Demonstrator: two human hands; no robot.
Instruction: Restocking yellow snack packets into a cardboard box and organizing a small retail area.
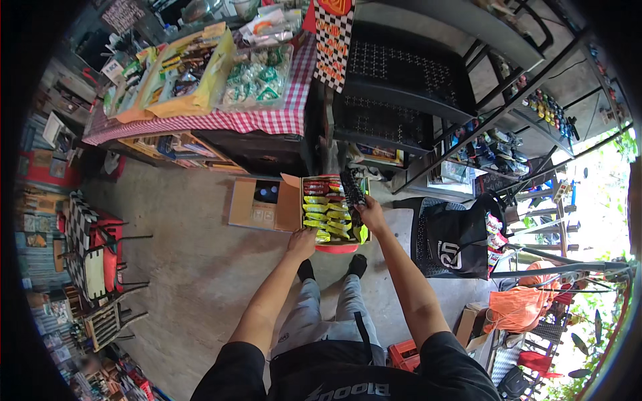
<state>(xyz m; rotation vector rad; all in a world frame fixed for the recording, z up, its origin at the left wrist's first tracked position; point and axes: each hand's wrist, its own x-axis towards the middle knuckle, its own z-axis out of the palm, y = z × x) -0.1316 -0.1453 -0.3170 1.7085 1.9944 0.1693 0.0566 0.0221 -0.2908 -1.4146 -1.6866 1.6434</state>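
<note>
Before me stands an open cardboard box, its flap spread to the left. Rows of yellow snack packets fill much of it, with red packets at the far left end. My right hand is at the box's right side, gripping a strip of dark packets that slants up over the contents. My left hand is at the near left corner, fingertips at the rim beside the yellow packets. Whether those fingers grip the rim or a packet is hidden. Part of a red seat or stool shows beneath the box.
A table with a red checked cloth bears trays of packaged snacks. Black shelving rises beyond the box. At right, a black bag with packets sits on a black chair. Chairs stand left; concrete floor lies between.
</note>
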